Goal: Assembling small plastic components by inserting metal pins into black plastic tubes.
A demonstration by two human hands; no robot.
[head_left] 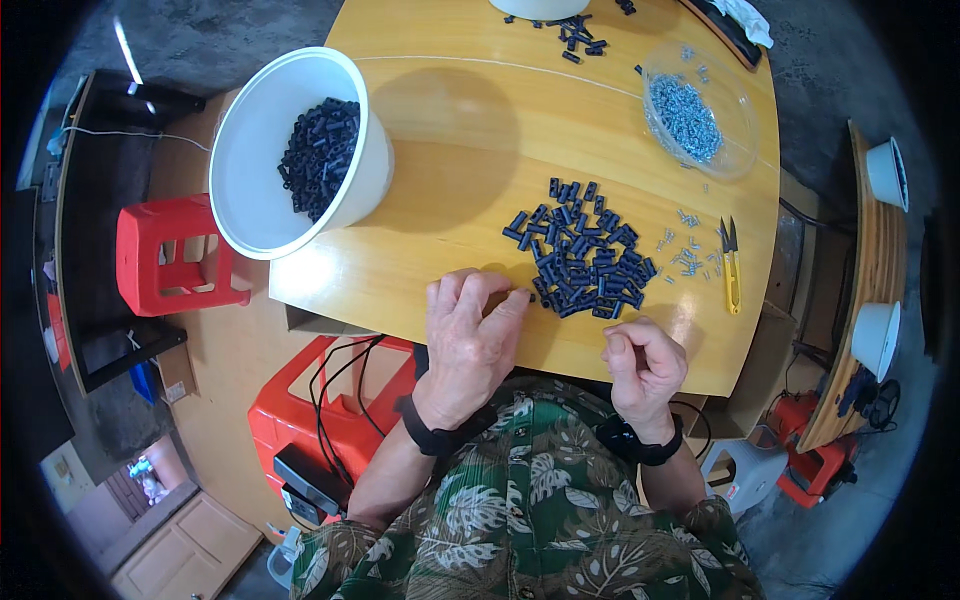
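My left hand (pixel 472 328) is at the table's near edge with its fingers curled down. The end of a small black plastic piece (pixel 532 297) shows at its thumb and fingertip. To the right, my right hand (pixel 645 372) is closed in a pinch, thumb against bent fingers; whatever it may hold is too small to make out. Just beyond both hands lies a loose pile of short black plastic connectors (pixel 590 255). Small silvery screws (pixel 688 262) are scattered to the right of that pile, beside yellow-handled snips (pixel 732 270).
A large white bucket (pixel 375 190) with many black pieces stands at the table's left. Far right sits a clear bowl (pixel 735 140) of silvery screws. More black pieces (pixel 575 40) lie at the back near another white container (pixel 540 8). A red stool (pixel 275 405) stands below left.
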